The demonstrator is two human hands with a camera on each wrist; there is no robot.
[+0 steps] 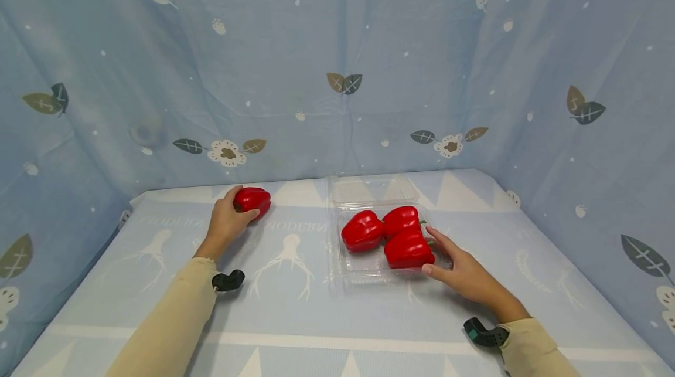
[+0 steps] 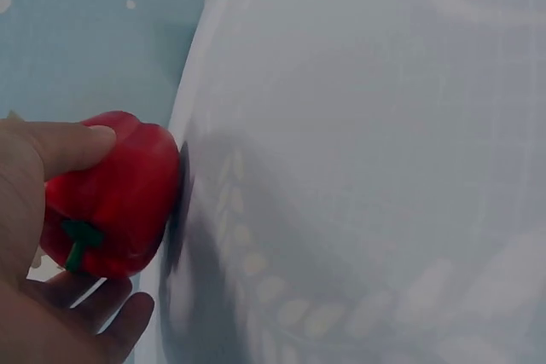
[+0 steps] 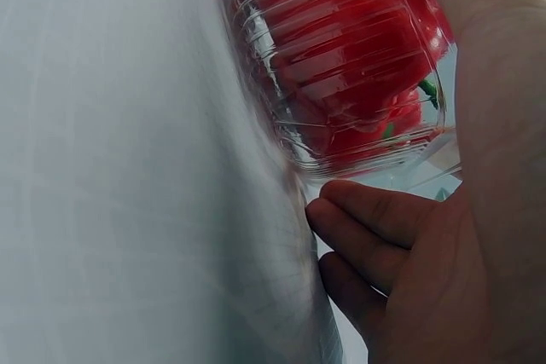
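My left hand (image 1: 227, 221) grips a red bell pepper (image 1: 252, 201) at the back left of the table. In the left wrist view the thumb lies over this pepper (image 2: 128, 193), its green stem towards the palm; whether it touches the table I cannot tell. A clear plastic container (image 1: 364, 274) stands right of centre, its lid (image 1: 369, 188) folded back. Inside lie three red bell peppers, one at the left (image 1: 362, 231), one at the back (image 1: 402, 220), one in front (image 1: 409, 250). My right hand (image 1: 466, 274) is spread at the container's right side, the fingers around that corner.
A pale blue patterned cloth (image 1: 295, 318) covers the table. Blue printed curtains (image 1: 285, 60) hang behind it and along both sides. Each wrist wears a black device, one on the left (image 1: 228, 281) and one on the right (image 1: 485, 335).
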